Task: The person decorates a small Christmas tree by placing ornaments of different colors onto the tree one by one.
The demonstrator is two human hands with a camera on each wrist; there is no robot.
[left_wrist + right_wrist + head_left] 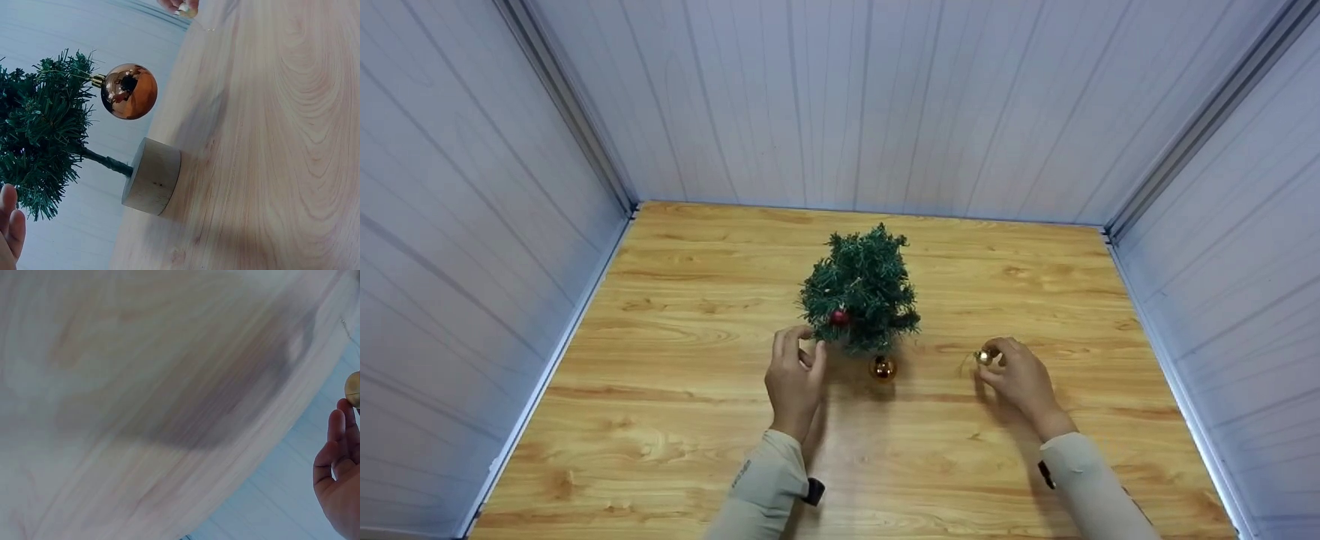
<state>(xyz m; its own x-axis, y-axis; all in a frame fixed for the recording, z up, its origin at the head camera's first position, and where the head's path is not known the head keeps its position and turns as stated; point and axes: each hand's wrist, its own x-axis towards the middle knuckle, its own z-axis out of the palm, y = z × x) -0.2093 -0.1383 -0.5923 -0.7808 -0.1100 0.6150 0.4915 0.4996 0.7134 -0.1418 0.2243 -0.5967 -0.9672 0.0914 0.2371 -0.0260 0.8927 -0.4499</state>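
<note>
A small artificial Christmas tree (pixel 861 289) stands mid-table on a round wooden base (pixel 153 177), seen in the left wrist view. A red bauble (pixel 840 317) sits among its lower branches, and a shiny copper-gold bauble (pixel 129 91) hangs from the front by a gold cap. My left hand (pixel 795 379) is at the tree's lower left, its fingers bent loosely beside the branch tips. Off to the right of the tree, my right hand (pixel 1021 379) pinches a small gold bauble (pixel 983 358) between thumb and fingers. A thin thread loop (pixel 964 364) trails from that bauble.
The wood-grain table (pixel 682 420) is bounded by pale panelled walls (pixel 825 105) at the back and both sides. Each light sleeve has a dark strap or device (pixel 813 491) at the wrist.
</note>
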